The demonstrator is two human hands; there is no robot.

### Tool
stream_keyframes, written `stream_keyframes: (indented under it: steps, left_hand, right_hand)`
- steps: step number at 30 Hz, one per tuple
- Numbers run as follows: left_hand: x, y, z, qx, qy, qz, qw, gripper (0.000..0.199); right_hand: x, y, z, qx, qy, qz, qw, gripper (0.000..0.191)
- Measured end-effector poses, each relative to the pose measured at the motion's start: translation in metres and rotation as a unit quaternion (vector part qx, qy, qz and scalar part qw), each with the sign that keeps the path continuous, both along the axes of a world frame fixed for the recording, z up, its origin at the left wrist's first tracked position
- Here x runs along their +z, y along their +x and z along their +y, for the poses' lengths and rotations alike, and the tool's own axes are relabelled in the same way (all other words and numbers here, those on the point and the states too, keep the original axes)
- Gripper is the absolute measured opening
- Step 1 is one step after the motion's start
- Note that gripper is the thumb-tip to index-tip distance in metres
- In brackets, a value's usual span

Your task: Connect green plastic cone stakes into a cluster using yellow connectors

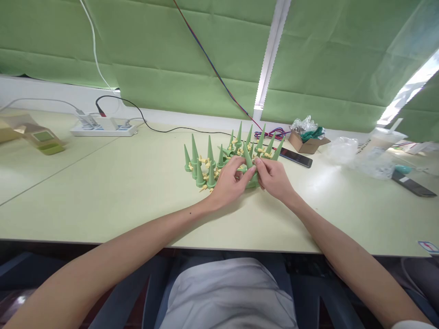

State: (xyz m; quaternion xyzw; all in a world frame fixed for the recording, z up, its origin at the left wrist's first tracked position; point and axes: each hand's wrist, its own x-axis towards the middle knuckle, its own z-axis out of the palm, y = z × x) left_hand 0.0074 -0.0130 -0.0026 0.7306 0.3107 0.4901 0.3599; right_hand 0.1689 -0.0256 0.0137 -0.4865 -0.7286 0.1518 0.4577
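Several pointed green cones (210,151) stand upright in a cluster on the table, with small yellow pieces (206,161) attached or lying among them. My left hand (233,177) has thumb and fingers closed around the lower part of one green cone (247,156), whose tip points up. Against the same cone from the other side, my right hand (272,176) makes a pinch. A tiny bit of yellow shows by its fingertips, but I cannot make out what it holds. More green parts lie partly hidden behind both hands.
A dark phone (295,158) lies right of the cones, near a small cardboard box (307,144) with plastic wrap. Farther right stand a lidded cup (377,145) and another dark object (413,183). A power strip (104,130) with cables sits at back left, near a yellow-green box (44,137).
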Motion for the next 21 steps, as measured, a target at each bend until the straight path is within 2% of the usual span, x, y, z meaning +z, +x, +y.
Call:
stream_keyframes:
  steps: [6, 12, 21]
  left_hand:
    - [0.0049, -0.0016, -0.0018, 0.018, -0.036, -0.015, 0.999, 0.045]
    - [0.0051, -0.002, -0.0019, -0.016, -0.028, 0.006, 0.999, 0.037]
    - [0.0061, -0.0028, -0.0021, -0.009, -0.028, 0.018, 0.999, 0.032]
  right_hand:
    - [-0.0044, -0.0044, -0.0009, 0.025, -0.009, -0.029, 0.999, 0.054]
    - [-0.0065, -0.0019, 0.0006, 0.03, -0.022, -0.035, 0.999, 0.045]
    - [-0.0075, -0.0008, 0.0016, 0.031, -0.027, -0.04, 0.998, 0.046]
